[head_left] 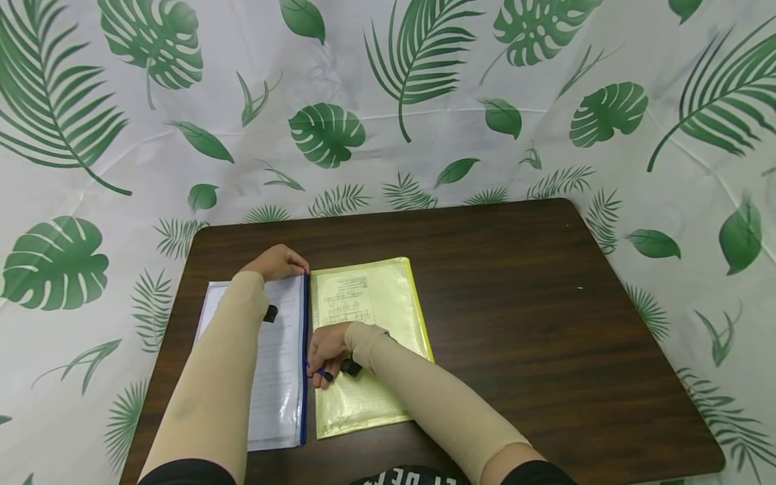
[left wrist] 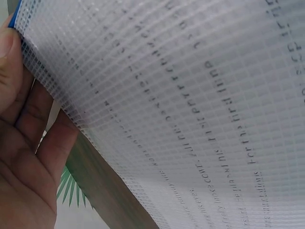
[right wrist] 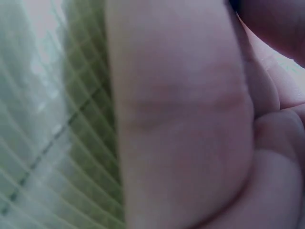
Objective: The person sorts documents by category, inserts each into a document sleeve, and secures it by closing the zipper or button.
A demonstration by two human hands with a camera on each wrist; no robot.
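Note:
A clear mesh zipper pouch (head_left: 275, 384) with a blue zipper edge lies on the left part of the table, printed paper inside. My left hand (head_left: 277, 262) pinches its top right corner between thumb and fingers; the left wrist view shows the thumb (left wrist: 7, 52) on the blue-edged corner. Farther down the same edge, my right hand (head_left: 329, 347) pinches a small blue zipper pull (head_left: 320, 371) with a dark end. In the right wrist view a finger (right wrist: 181, 114) hides most of that grip. A yellow mesh pouch (head_left: 388, 296) with paper inside lies under the right hand.
Both pouches lie side by side on the dark wooden table (head_left: 515, 323), a narrow gap between them. Behind the table hangs a white cloth (head_left: 436, 148) with green leaf prints. Small black wrist cameras sit under both wrists.

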